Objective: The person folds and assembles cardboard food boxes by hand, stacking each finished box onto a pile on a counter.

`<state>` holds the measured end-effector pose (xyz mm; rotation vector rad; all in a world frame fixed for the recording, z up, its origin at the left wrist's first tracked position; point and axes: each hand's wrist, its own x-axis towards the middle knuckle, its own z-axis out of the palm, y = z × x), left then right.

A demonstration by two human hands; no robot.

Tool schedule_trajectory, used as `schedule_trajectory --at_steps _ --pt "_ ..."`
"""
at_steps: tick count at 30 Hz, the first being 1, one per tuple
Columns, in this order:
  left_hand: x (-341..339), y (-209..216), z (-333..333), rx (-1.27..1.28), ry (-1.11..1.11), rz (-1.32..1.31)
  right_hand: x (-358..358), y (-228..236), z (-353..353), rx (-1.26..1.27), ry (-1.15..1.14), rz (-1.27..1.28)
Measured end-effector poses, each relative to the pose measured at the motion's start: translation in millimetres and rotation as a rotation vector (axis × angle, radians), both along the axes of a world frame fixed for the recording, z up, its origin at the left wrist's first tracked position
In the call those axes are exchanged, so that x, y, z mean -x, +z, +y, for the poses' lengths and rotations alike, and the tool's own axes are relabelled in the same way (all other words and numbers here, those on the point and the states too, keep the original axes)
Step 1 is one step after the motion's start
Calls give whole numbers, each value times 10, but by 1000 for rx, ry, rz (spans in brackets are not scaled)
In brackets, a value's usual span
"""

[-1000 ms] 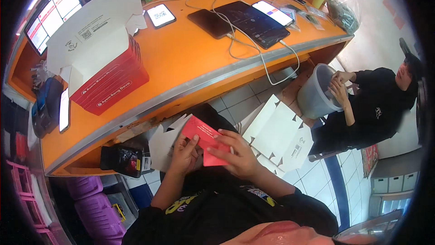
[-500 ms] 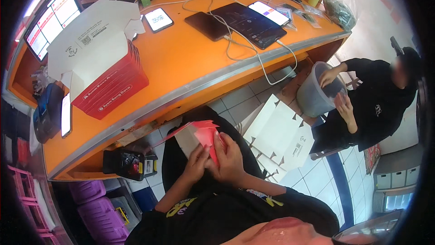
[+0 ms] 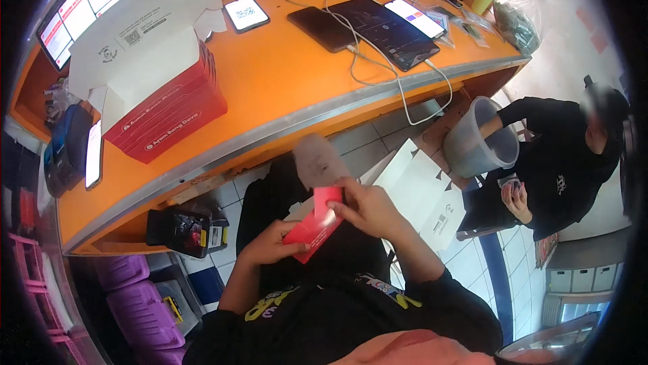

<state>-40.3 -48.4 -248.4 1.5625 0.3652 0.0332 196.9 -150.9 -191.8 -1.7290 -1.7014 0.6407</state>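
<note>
A partly folded red and white cardboard box (image 3: 312, 231) is between my hands above my lap. My left hand (image 3: 271, 245) grips its lower left end, thumb lying along the red side. My right hand (image 3: 368, 208) pinches a red flap at the box's upper right corner. The box's pale lid panel (image 3: 318, 162) stands out beyond the hands toward the desk, smeared by motion. Beside my right forearm lie several flat white box blanks (image 3: 420, 196) with notched edges. A stack of red folded boxes (image 3: 169, 117) with a raised white lid sits on the orange desk's left part.
The orange desk (image 3: 270, 48) curves across in front, carrying phones, a dark tablet (image 3: 381, 31), trailing white cables and a monitor (image 3: 81, 7). At the right, a seated person in black (image 3: 560, 156) reaches into a translucent bucket (image 3: 479, 139). Purple crates (image 3: 145, 314) stand lower left.
The box has turned in my hands, its red side now facing up and its lid swung toward the desk. My right hand has moved to the upper right corner; the hands are farther apart.
</note>
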Motion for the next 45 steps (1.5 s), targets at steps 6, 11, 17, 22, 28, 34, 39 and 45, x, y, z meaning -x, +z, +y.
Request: schedule_trajectory --at_steps 6,11,17,22,28,34,39,45 --pt "-78 13 -101 -39 596 -270 158 -255 -33 -339 -316 707" --pt "-255 104 -290 49 818 -431 254 -156 -21 -307 -232 436" --pt "-165 -1 -150 -236 589 -378 286 -23 -30 -231 -334 114" --pt "-192 240 -158 -198 576 -274 256 59 -34 -162 -196 123" --pt "-201 165 -191 -241 537 -178 198 -33 -64 -138 -101 169" --pt "-107 227 -173 -346 512 -217 253 -87 -56 -276 11 247" --pt "-39 168 -134 -375 489 -343 234 -83 -88 -295 -37 228" --pt "-95 312 -176 -248 527 -354 279 -63 -59 -394 -18 235"
